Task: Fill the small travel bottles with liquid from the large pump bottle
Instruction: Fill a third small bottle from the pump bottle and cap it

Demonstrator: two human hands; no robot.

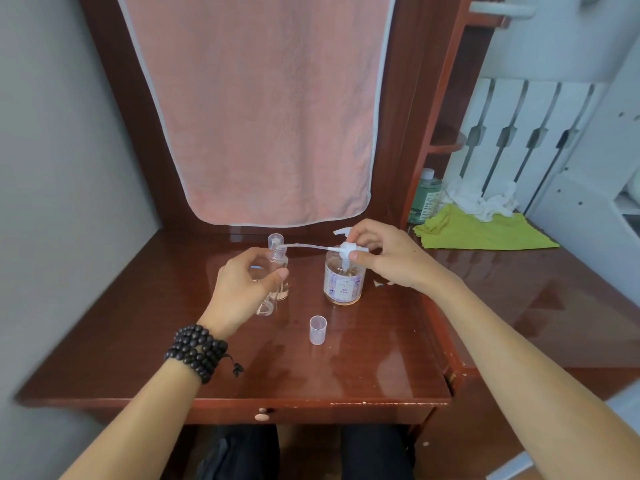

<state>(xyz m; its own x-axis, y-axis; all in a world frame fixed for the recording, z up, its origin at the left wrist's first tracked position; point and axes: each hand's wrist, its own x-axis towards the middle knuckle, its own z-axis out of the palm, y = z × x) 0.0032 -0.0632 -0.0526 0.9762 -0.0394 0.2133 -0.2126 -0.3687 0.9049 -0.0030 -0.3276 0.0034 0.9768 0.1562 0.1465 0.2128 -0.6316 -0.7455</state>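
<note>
The right hand pinches the white pump head of the large pump bottle, thumb under, fingers curled over it. From these fingers a thin tube goes across to the small travel bottle, which the left hand holds with curled fingers around its clear body. I think the small bottle is light and slippery (thin plastic, easy to tip), so holding it low on the body is better. A loose cap stands below both hands on the table.
</note>
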